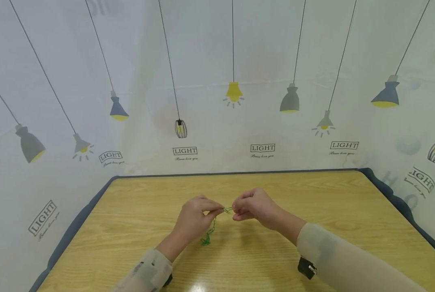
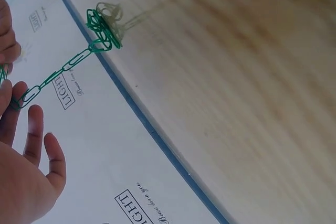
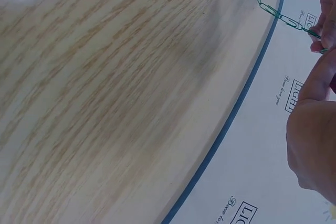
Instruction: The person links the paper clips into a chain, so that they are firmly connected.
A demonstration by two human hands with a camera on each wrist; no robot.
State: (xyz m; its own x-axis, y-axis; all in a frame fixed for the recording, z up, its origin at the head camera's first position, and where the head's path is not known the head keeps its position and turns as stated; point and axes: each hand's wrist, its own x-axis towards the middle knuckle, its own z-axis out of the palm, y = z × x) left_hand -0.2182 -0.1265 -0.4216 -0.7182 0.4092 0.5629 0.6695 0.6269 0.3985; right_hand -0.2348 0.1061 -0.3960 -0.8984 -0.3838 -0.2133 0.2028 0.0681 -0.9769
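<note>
A chain of green paper clips (image 2: 51, 78) runs down from my left hand (image 1: 194, 218), which pinches its upper end between thumb and forefinger. Its lower part lies bunched in a small heap on the table, plain in the left wrist view. Close by on the right, my right hand (image 1: 255, 209) pinches a green clip at the chain's end, so a short piece spans the gap between both sets of fingertips. The left hand's other fingers are spread loosely in the left wrist view. How the clips link at the fingertips is hidden.
The wood-grain table (image 1: 130, 227) spreads under both hands, with a blue edge (image 1: 203, 174) along its far side. Behind it hangs a pale sheet (image 1: 210, 48) printed with lamps. Dark straps with small devices (image 1: 306, 267) sit at the wrists.
</note>
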